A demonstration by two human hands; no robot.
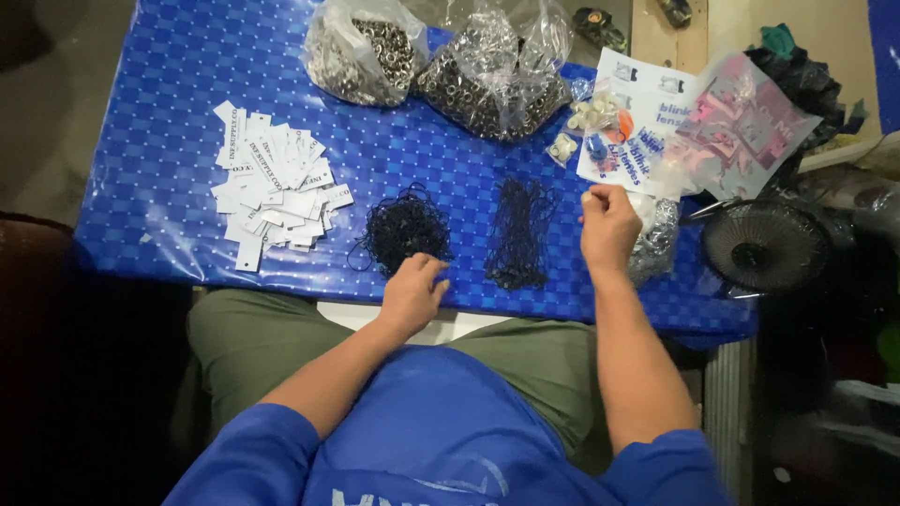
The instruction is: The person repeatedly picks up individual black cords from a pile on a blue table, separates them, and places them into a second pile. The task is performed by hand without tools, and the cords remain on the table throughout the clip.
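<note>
— Black cord loops (405, 228) lie in a tangled round heap on the blue checked tablecloth (169, 141), just ahead of the left hand (411, 292); its fingertips rest at the near edge of the heap, so the cords sit straight forward of the knuckles.

— And the second bundle?

— Straightened cords (520, 232) lie to the right of the heap, a narrow dark sheaf whose long axis runs away from the person, near edge to far; it sits between the two hands, a little nearer the right hand (607, 225).

— How do the fingers stand?

— Left fingers are curled down and close together, touching the heap's fringe; whether a strand is pinched I cannot tell. The right hand is raised, thumb and forefinger pressed together at the top as if on something thin; what it grips is too small to make out.

— Materials?

— The cords look thin, matte and limp; the cloth is glossy plastic, catching light. White card tags (272, 183) lie flat and stiff in a loose overlapping pile well to the left. Two clear bags of metal eyelets (441, 66) slump at the far edge, crinkled film over small shiny rings. Printed plastic packets (694, 131) crowd the right corner, with a small black fan (764, 245) just off the table beside them.
</note>
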